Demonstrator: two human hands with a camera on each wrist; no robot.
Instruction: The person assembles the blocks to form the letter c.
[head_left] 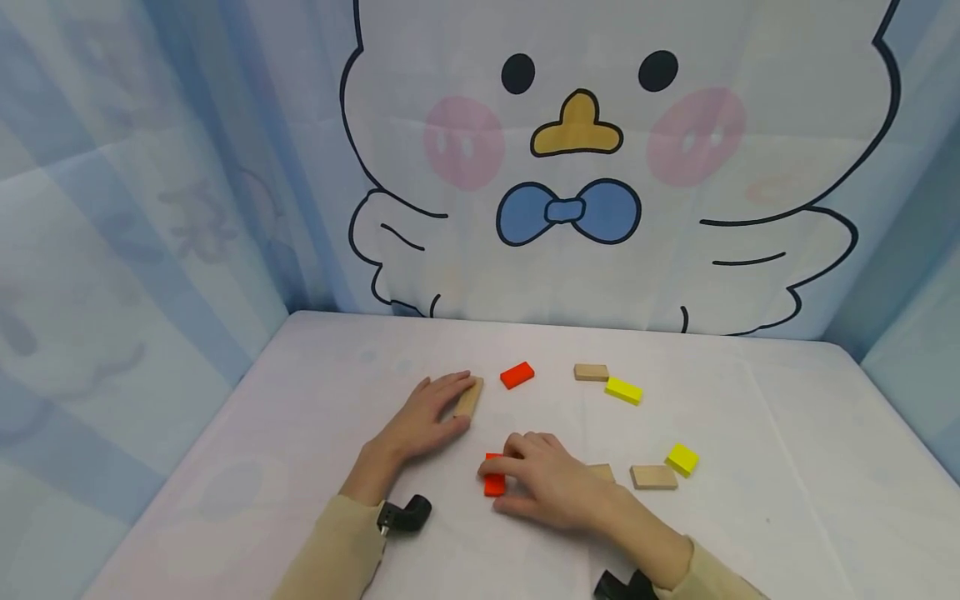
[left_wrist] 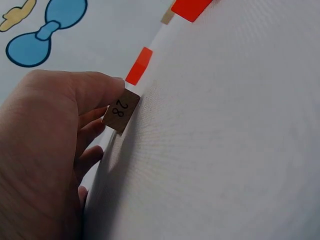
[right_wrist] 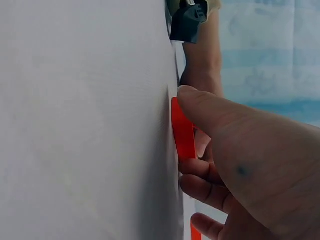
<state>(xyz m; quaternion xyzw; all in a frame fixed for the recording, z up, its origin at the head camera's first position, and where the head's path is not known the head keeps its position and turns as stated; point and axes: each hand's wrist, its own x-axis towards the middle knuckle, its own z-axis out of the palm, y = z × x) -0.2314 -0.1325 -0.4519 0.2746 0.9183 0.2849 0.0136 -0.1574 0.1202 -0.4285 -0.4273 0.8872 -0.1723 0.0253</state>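
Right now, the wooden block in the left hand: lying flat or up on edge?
Up on edge. The left hand grips the wooden block with its narrow long side on the table; the left wrist view shows its numbered end facing out.

Under your hands the counter wears a matt white cloth, and your left wrist view shows its fine woven grain. The block your left hand pinches looks like bare, unpainted wood, matt, with "28" inked on its end. The red block under your right hand has a smooth painted coat with a slight sheen. The yellow blocks look painted the same way; the plain blocks near them show pale raw wood. Behind, the printed backdrop looks like thin, soft fabric. Your sleeves are matt beige cloth.
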